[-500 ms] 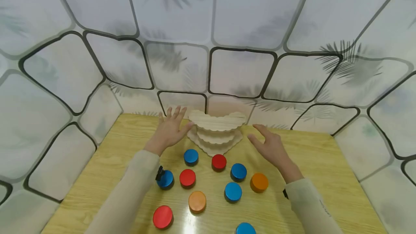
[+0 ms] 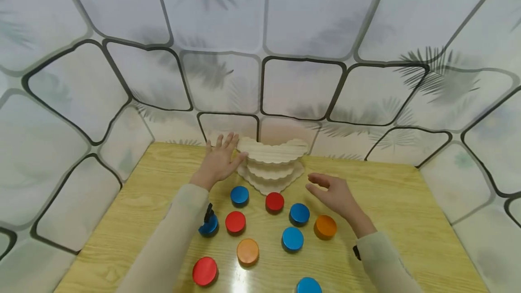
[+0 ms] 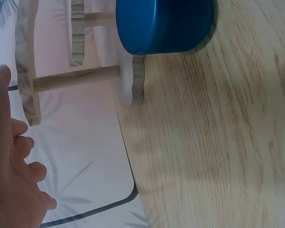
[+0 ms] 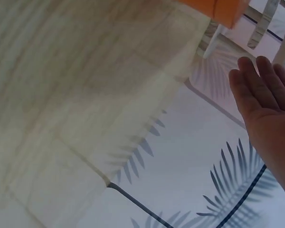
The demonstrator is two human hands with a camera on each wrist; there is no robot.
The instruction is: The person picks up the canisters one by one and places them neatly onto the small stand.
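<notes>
A pale wooden tiered stand (image 2: 272, 153) with scalloped edges stands at the back of the table; dowels join its tiers in the left wrist view. My left hand (image 2: 220, 163), fingers spread, is beside the left end of the top tier, with the thumb overlapping that end in the head view. To the right of the stand, my right hand (image 2: 333, 193) hovers with nothing in it, thumb apart from the fingers. Nearest the stand are a blue round piece (image 2: 239, 195) and a red round piece (image 2: 274, 201). An orange round piece (image 2: 325, 227) sits below my right hand.
Several more blue, red and orange round pieces are scattered over the front of the wooden table (image 2: 399, 220), including a red one (image 2: 205, 271) and a blue one (image 2: 292, 238). My left sleeve partly covers another blue piece (image 2: 209, 227). A patterned wall (image 2: 301, 89) rises behind.
My left hand has moved right, closer to the stand. My right hand has come slightly nearer and left, with its fingers lower. The stand and round pieces have stayed in place.
</notes>
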